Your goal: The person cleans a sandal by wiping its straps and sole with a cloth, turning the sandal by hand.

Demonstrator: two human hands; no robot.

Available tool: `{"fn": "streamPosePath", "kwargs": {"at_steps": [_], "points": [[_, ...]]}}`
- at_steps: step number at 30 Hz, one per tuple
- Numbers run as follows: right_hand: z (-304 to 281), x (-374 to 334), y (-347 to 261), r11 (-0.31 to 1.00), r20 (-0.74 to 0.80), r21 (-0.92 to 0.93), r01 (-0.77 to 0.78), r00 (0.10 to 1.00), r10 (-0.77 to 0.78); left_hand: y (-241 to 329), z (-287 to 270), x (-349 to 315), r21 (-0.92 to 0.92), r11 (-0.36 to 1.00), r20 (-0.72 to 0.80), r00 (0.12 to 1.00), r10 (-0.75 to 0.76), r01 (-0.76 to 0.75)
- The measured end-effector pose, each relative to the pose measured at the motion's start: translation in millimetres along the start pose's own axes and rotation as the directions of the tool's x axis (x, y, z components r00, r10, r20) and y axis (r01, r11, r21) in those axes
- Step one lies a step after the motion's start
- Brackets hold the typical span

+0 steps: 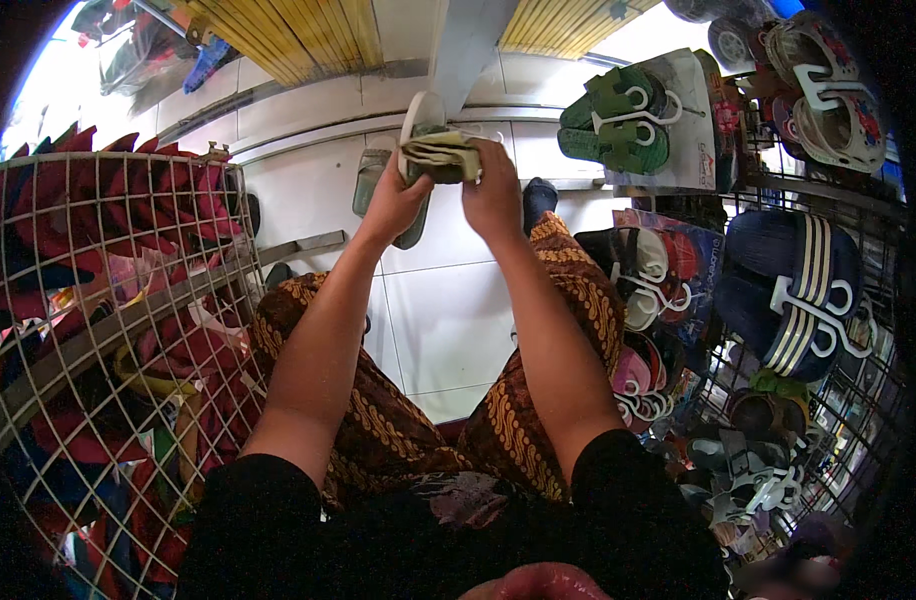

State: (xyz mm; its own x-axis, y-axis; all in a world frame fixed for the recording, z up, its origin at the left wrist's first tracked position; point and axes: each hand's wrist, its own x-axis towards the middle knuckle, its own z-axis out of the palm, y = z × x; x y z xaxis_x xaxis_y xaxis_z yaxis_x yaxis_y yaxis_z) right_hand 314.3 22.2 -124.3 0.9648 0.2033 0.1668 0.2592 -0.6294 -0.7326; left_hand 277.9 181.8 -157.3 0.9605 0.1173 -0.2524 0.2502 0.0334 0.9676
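Observation:
My left hand (391,207) grips a sandal (422,108) with a pale rim and a grey-green underside or side, held upright ahead of me. Across its middle lies a folded pale yellow-green piece (444,152) that looks like cloth. Closed fingers of my right hand (493,195) hold the right end of that piece. Behind the sandal and a little to its left, a green slide sandal (370,182) rests on the floor. The fingertips of both hands are partly hidden.
At left stands a wire mesh rack (108,290) with red goods behind it. On the right, green sandals (618,125), dark blue striped slides (793,295) and several other pairs hang on white hangers. White floor tiles (443,310) lie between my knees; a grey post (465,50) rises ahead.

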Motion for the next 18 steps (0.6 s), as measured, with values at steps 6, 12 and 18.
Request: {"fn": "streamPosePath", "kwargs": {"at_steps": [6,12,18], "points": [[11,1,-26,0.97,0.057,0.149,0.195,0.977,-0.205,-34,-33,14,0.398,0.898,0.187,0.975,0.12,-0.187],[6,8,0,0.981,0.063,0.095,0.169,0.982,-0.176,-19,-13,17,0.145,0.987,0.09,0.994,0.058,-0.071],[10,13,19,0.976,-0.025,-0.011,-0.218,0.976,0.218,-6,-7,14,-0.074,0.997,0.039,0.999,-0.003,0.005]]}}
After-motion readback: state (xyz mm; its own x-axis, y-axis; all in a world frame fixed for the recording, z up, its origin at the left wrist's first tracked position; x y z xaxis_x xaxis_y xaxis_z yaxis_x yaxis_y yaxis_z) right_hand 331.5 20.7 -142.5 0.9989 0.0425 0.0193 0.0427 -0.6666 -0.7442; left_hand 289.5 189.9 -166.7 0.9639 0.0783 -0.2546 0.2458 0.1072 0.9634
